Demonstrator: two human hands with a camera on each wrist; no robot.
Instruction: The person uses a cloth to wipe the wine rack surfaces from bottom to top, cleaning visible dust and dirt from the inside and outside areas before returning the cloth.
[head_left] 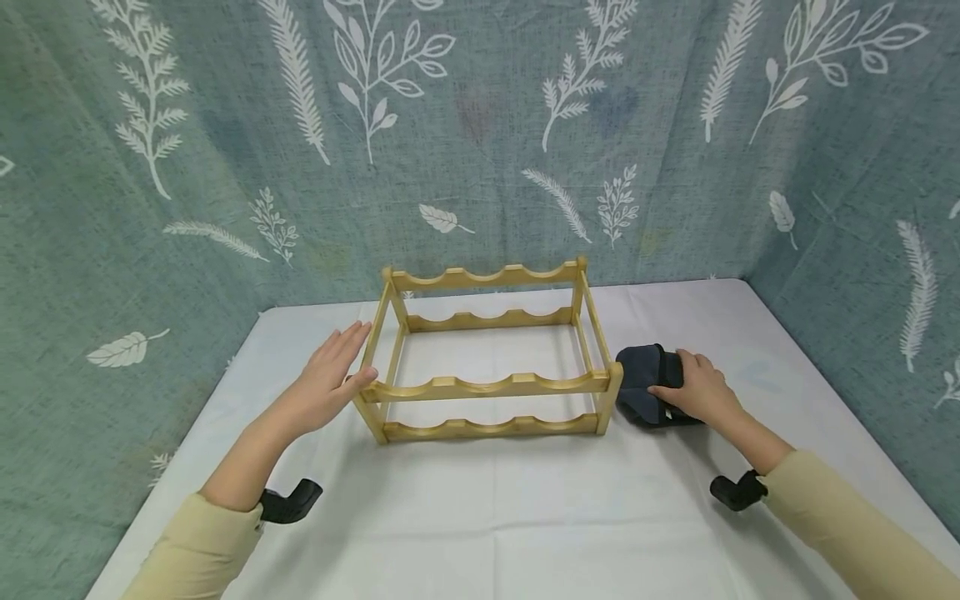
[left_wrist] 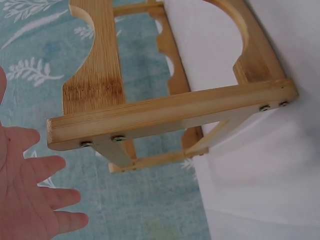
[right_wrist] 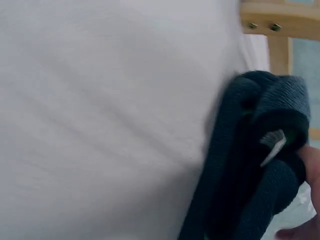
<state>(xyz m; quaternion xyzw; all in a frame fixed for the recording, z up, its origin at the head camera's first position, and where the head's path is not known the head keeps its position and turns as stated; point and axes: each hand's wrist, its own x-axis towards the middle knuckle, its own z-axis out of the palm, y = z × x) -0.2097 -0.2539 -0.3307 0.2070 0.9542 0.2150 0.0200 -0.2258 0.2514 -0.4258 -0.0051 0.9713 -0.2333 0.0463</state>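
1. Head view: a wooden rack [head_left: 517, 387] with scalloped rails stands upright on the worktop [head_left: 487, 508], which is spread with white cloth. My left hand [head_left: 318, 393] is at the rack's left end, its fingers [head_left: 351, 342] straight and side by side, the thumb apart from them. With my right hand [head_left: 699, 390] I grip a dark blue cloth bundle [head_left: 637, 367] just beside the rack's right end. Leaf-patterned fabric [head_left: 480, 187] hangs behind the worktop.

2. Left wrist view: my left palm is turned up to the camera near one end of the rack, the fingers straight, a little spread and holding nothing. Whether I touch the wood I cannot tell. Small screws [left_wrist: 118, 138] show in the end piece.

3. Right wrist view: the bundle lies in thick folds, with a white tag [right_wrist: 274, 148] between them. Only part of my right hand shows, at the right edge, pinching the bundle. The rack's end is near it, at upper right. I cannot tell whether the bundle rests on the worktop.
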